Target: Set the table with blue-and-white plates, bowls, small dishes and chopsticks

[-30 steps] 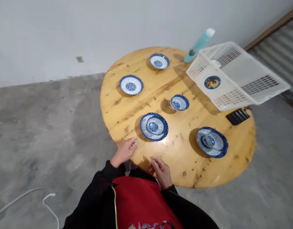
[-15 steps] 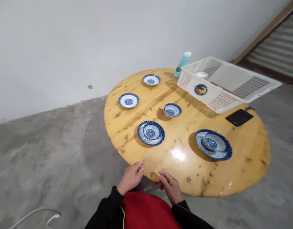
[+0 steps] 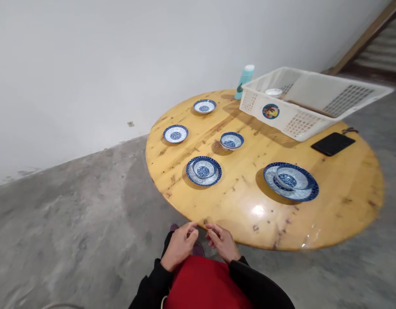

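My left hand [image 3: 181, 243] hovers at the near edge of the round wooden table [image 3: 236, 204], fingers loosely bent and apart, holding nothing. Close beside it, my right hand [image 3: 222, 241] is likewise empty with its fingers half curled. Nearest to both hands is a blue-and-white plate [image 3: 193, 178] with a small bowl [image 3: 203, 170] on it. Farther right, another patterned plate [image 3: 301, 196] carries a bowl [image 3: 290, 177]. A single bowl [image 3: 232, 140] stands mid-table. Two more plates, one at the left [image 3: 175, 134] and one at the back [image 3: 205, 106], lie on the bare wood.
A white plastic basket [image 3: 288, 122] stands at the back right, with a white dish [image 3: 273, 92] and a brown stick-like thing inside. Beside it are a teal bottle [image 3: 244, 81] and a black phone-like slab [image 3: 333, 143]. A white wall [image 3: 88, 64] rises behind the table.
Both hands have drawn back to the table's edge and come closer together. My view has shifted slightly; the dishes and basket keep their places on the table.
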The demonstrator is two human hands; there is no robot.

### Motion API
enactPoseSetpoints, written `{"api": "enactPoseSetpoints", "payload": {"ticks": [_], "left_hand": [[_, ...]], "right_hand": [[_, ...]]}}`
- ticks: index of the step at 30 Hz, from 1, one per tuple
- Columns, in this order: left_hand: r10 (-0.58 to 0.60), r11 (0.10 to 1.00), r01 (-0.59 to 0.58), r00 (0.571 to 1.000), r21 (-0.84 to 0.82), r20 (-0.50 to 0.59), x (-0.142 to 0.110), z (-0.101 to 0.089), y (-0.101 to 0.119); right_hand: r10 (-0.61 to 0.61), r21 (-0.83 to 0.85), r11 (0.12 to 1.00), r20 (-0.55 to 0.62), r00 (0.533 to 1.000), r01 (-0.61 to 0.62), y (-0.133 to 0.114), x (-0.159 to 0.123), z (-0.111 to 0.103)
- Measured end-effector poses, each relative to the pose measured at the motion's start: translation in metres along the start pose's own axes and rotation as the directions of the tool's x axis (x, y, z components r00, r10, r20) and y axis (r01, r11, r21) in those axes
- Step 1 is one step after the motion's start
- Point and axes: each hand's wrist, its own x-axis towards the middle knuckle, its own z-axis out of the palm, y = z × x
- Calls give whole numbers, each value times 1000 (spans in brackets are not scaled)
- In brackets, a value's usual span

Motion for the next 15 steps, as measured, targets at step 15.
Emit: {"api": "enactPoseSetpoints", "payload": {"ticks": [15], "left_hand": [[19, 993, -30, 995, -113, -100, 24, -105, -63]], "right_hand": [[-63, -150, 986, 64, 996, 72, -24, 52, 102]]}}
